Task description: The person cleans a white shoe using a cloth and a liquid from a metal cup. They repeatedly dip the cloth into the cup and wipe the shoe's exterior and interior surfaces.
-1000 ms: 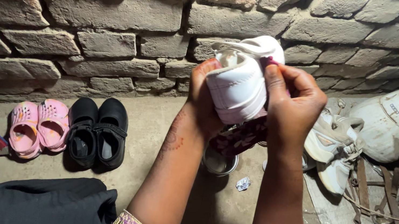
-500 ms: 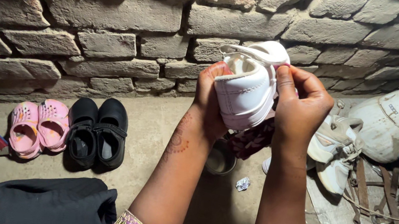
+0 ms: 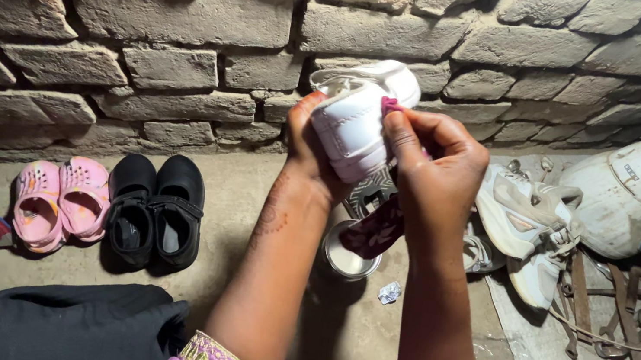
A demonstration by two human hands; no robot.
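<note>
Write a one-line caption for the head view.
Left hand holds a small white shoe while the right hand presses a patterned cloth to it, above a small bowl.

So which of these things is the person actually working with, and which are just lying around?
In use:
white shoe, held up in the left hand
dark red cloth, pinched against the shoe by the right hand
small bowl of white liquid, on the floor below the hands

Lying about:
pink sandals
black shoes
pale sneakers
white appliance
</note>
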